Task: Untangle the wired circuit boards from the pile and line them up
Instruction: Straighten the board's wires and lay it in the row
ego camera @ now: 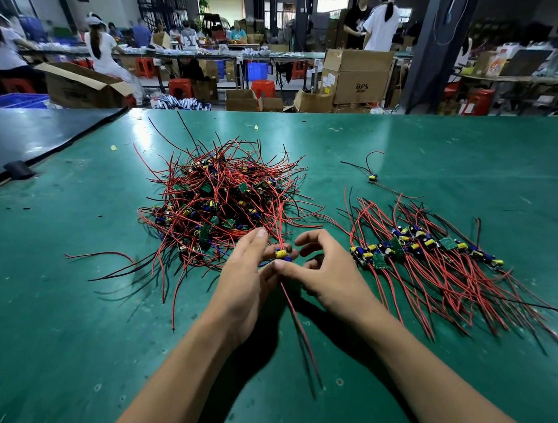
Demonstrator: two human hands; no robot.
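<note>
One board [283, 255] was pinched by left grip [245, 275] and right grip [324, 273], over the tabletop [85, 313] between pile [220, 200] and row [424, 244]; far wires [280, 236] ran into the pile. Step: extraction. Next probably needed a gentle pull clear, then placing at the row's end.

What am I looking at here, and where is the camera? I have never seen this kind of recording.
No machine here: a person works bare-handed, and the one camera sits on their head, looking down. On the green table mat lies a tangled pile of small circuit boards with red and black wires; right of it, a laid-out row of the same boards, and one stray board farther back. The left hand and right hand together pinch one small board with yellow and blue parts, its wires trailing toward the person.
</note>
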